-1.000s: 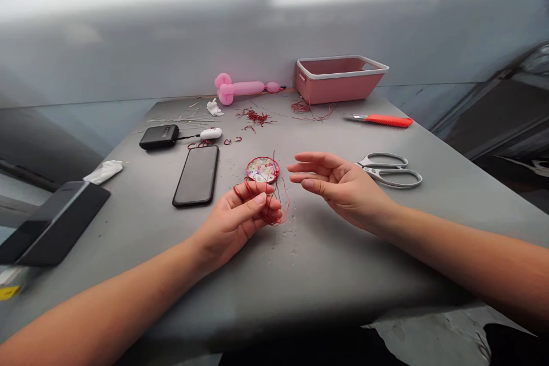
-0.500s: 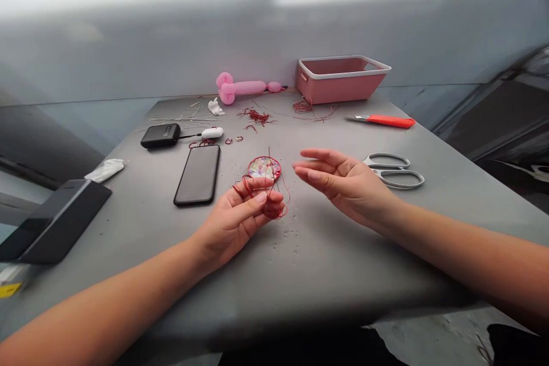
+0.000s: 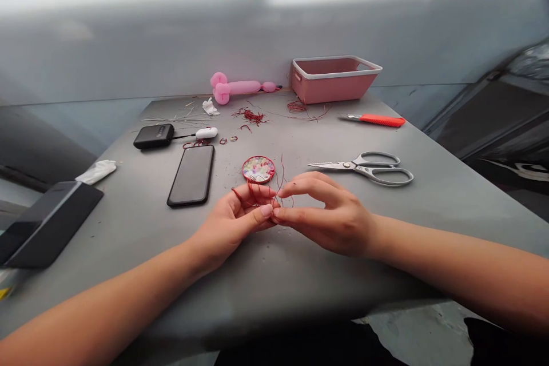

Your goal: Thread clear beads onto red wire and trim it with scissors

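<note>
Thin red cord is looped around the fingers of my left hand, which pinches it between thumb and fingers. My right hand meets the left one, its thumb and index finger closed on the cord near the left fingertips. Loose cord ends stick up between the two hands. Just beyond them lies a round dish with a red rim, holding pale and coloured beads.
A phone lies left of the hands, with a black power bank behind it. Scissors and a red-handled knife lie right. A pink bin and pink balloon stand at the back.
My right hand has moved left and down to my left hand and closed on the cord. The scissors' blades, hidden before, now show. The view has shifted slightly to the right.
</note>
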A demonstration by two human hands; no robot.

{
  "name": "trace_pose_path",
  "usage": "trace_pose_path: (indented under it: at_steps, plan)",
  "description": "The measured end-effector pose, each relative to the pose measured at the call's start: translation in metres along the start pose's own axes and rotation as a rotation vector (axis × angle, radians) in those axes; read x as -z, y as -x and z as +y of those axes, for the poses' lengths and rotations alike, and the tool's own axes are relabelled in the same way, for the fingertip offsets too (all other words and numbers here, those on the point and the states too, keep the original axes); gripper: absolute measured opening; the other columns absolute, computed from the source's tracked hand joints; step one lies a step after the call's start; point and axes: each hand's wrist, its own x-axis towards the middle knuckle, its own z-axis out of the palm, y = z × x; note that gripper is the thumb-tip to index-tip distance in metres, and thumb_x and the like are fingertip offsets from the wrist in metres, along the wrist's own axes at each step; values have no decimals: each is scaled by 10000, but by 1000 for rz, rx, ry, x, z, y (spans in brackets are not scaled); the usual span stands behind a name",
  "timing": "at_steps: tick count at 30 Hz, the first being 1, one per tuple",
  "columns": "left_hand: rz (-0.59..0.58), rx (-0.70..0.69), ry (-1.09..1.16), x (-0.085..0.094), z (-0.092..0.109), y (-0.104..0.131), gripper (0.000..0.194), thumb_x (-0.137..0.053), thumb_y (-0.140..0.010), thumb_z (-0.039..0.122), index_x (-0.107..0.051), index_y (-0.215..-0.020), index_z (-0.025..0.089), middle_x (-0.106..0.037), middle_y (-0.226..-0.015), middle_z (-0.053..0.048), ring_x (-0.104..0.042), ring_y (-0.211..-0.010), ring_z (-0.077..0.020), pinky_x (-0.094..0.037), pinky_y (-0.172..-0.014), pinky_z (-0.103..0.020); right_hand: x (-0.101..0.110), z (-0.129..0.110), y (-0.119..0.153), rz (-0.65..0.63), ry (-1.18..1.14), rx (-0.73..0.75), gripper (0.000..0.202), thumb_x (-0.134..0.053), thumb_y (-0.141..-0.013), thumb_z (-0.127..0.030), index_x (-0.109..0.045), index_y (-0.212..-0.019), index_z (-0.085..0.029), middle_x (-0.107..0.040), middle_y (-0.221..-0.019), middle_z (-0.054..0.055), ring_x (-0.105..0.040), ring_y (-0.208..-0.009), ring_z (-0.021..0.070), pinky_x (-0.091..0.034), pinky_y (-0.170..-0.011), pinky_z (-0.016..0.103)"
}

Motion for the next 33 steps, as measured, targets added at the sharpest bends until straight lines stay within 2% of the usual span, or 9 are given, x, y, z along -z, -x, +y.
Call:
trace_pose_path:
  at_steps: [5, 9, 13, 16, 21, 24, 26, 29, 33]
  plan:
    - [33, -63, -225, -1, 0, 1, 249, -781, -772, 277, -656, -957, 165, -675, -864, -14, -659, -804, -136, -524, -841, -301, 9, -5, -3, -4, -222, -99, 147, -625, -879, -147, -664, -988, -238, -665, -705, 14, -611, -655, 156, -524, -647, 325]
    - [-2, -29, -409, -1, 0, 4, 232, -741, -802, 291, -672, -984, 164, -657, -838, -13, -617, -775, -131, -499, -776, -279, 21, -5, -6, 3, -604, -506, 404, -626, -894, -182, -536, -1263, -320, -671, -718, -42, -646, -652, 133, -535, -660, 304]
    - [-60, 15, -442, -1, 2, 6, 185, -728, -816, 316, -678, -900, 159, -645, -802, -11, -597, -744, -124, -484, -742, -267, 32, 6, -15, 189, -993, -838, 117, -586, -876, -263, -647, -973, -289, -724, -816, -17, -663, -666, 142, -519, -600, 292]
    - [-114, 20, -293, -1, 1, 5, 196, -741, -812, 327, -645, -853, 161, -660, -778, -7, -642, -742, -129, -509, -776, -282, 34, 18, -19, 254, -1081, -944, 164, -546, -780, -224, -642, -902, -280, -737, -970, -3, -685, -747, 172, -516, -611, 313]
    - [-203, 29, 64, 0, 1, 5, 136, -759, -813, 251, -651, -841, 174, -705, -790, 3, -705, -786, -121, -553, -847, -267, 24, 25, -11, 149, -853, -841, 431, -521, -787, -184, -516, -1195, -324, -612, -1324, 18, -584, -1223, 233, -542, -875, 397]
    - [-250, 57, 272, 1, 4, 7, 77, -733, -839, 189, -680, -895, 196, -727, -830, 19, -721, -822, -103, -570, -881, -251, 18, 22, -2, -60, -476, -618, 634, -550, -893, -246, -265, -1454, -328, -521, -1435, 72, -461, -1357, 228, -398, -1095, 480]
    - [-264, 76, 376, 2, 7, 8, 85, -722, -846, 170, -691, -922, 194, -741, -864, 15, -730, -835, -103, -584, -874, -244, 16, 21, 1, -225, -280, -445, 747, -579, -899, -252, -156, -1514, -289, -552, -1395, 110, -507, -1306, 241, -385, -1099, 487]
    - [-193, 50, 452, 1, 13, 6, 104, -736, -823, 137, -689, -912, 161, -744, -847, 1, -732, -818, -103, -605, -835, -228, 17, 22, 0, -384, -156, -306, 634, -570, -891, -221, -316, -1471, -245, -695, -1082, 89, -658, -973, 228, -526, -874, 402]
    - [25, -35, 460, 1, 25, 1, 81, -623, -886, 86, -664, -911, 151, -726, -778, 4, -729, -761, -97, -623, -776, -219, 21, 28, -3, -362, -47, -250, 398, -544, -885, -196, -537, -1280, -237, -681, -828, 38, -630, -747, 193, -512, -697, 332]
